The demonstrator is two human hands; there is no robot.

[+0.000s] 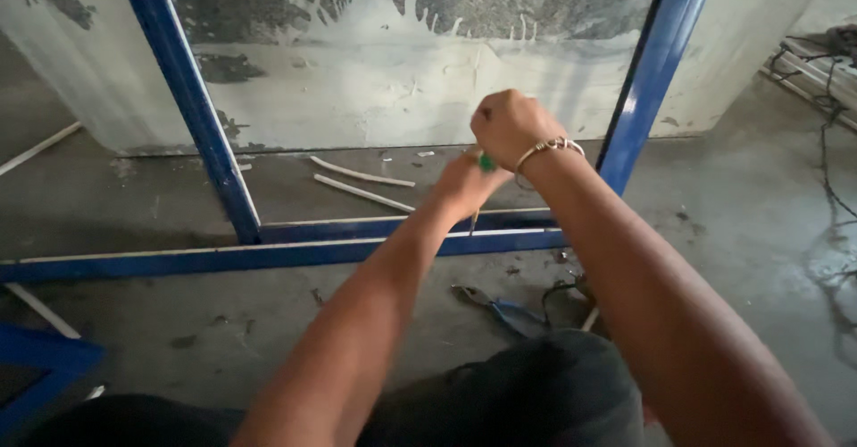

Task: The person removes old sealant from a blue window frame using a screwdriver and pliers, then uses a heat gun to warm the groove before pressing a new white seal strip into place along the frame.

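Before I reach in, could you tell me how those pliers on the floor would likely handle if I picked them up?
The pliers look metal, so probably stiff and heavy for their size. Lying flat, they shouldn't roll. The blue handles seem coated, likely grippy.

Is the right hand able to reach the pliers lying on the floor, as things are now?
Probably yes. The pliers lie bare on the floor below the right hand, nothing covering them, but that hand is closed around a green-handled tool.
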